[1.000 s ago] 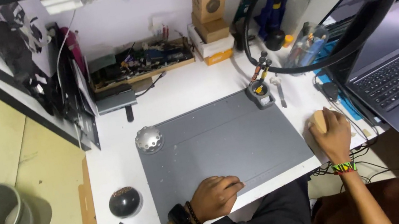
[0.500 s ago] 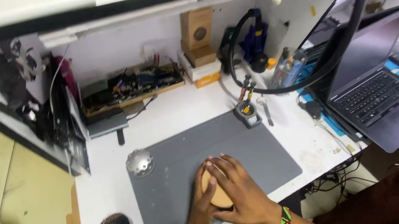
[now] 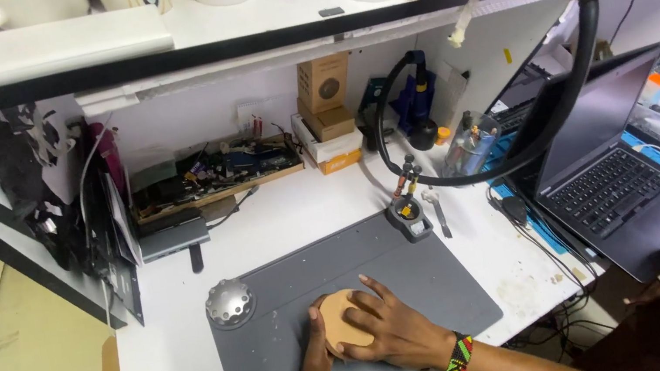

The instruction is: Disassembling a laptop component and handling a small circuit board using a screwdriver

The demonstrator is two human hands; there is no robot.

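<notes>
Both hands are on a round tan wooden disc (image 3: 343, 322) sitting on the grey work mat (image 3: 415, 273): the left hand (image 3: 316, 364) cups its left edge, and the right hand (image 3: 393, 330) lies across it with fingers spread and curled over it. A silver dome (image 3: 230, 303) sits near the mat's corner, with an open laptop (image 3: 612, 185) off to the right.

It was an electronics workbench: a grey work mat (image 3: 415, 278) on a white desk (image 3: 282, 215), a tray of circuit boards and wires (image 3: 209, 174), an open laptop (image 3: 612, 185), a flexible black hose (image 3: 576, 67) overhead.
</notes>
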